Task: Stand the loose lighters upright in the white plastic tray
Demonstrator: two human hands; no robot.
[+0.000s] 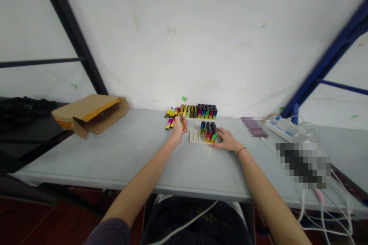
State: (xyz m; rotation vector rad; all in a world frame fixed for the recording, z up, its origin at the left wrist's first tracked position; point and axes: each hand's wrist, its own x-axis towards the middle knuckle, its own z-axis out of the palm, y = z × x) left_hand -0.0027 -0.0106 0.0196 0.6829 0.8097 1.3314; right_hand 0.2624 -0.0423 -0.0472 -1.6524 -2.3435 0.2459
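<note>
A small white tray [197, 136] with round holes lies on the table in front of me. Its right part holds several upright, colour-graded cylinders [211, 134] with black tops. My right hand [227, 140] grips the tray's right end, thumb at the near side and fingers at the far side. To the left of the tray, my left hand [178, 127] is closed with curled fingers. Something small and dark shows at its fingertips, too small to name. Just beyond and beside that hand lie several yellow and pink cylinders [169, 123], partly hidden by it.
Against the wall stand rows of black-topped cylinders [207, 111] and yellowish ones [189, 111]. An open brown cardboard box [92, 113] lies at the left. At the right are a phone [254, 126], a white power strip [284, 128], a blurred-out item [303, 164] and loose cables.
</note>
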